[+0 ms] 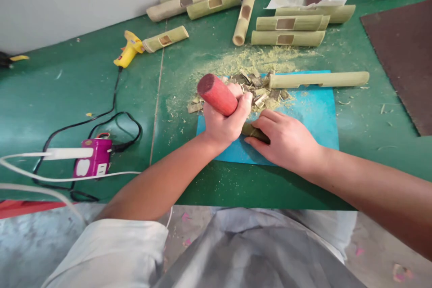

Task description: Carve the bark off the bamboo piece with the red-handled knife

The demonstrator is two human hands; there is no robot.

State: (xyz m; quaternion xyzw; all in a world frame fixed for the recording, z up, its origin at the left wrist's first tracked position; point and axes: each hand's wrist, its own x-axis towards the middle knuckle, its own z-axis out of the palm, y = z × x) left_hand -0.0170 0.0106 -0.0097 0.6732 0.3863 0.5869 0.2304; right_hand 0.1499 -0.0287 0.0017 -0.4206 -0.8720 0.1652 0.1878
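Purple socket block [97, 150], white plug [69, 154] at upper left. Yellow glue gun [127, 54], nose at end of windowed bamboo tube [177, 36]; can't tell if inside. Left hand [222, 121] clenched round tilted red handle [218, 94], lower end hidden. Dark bamboo piece [250, 131] lying on blue sheet [317, 121], between hands. Chips [259, 99] piled at sheet's far edge. Right hand [290, 139] grasping bamboo piece, partly covering it. Long pale tube [344, 79] rightward, notched on near side.

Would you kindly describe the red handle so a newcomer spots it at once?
On the green table, find the blue mat. Over its left side, the left hand grips the red handle, a blunt-ended cylinder. Its colour sets it apart from the pale bamboo tube farther right.
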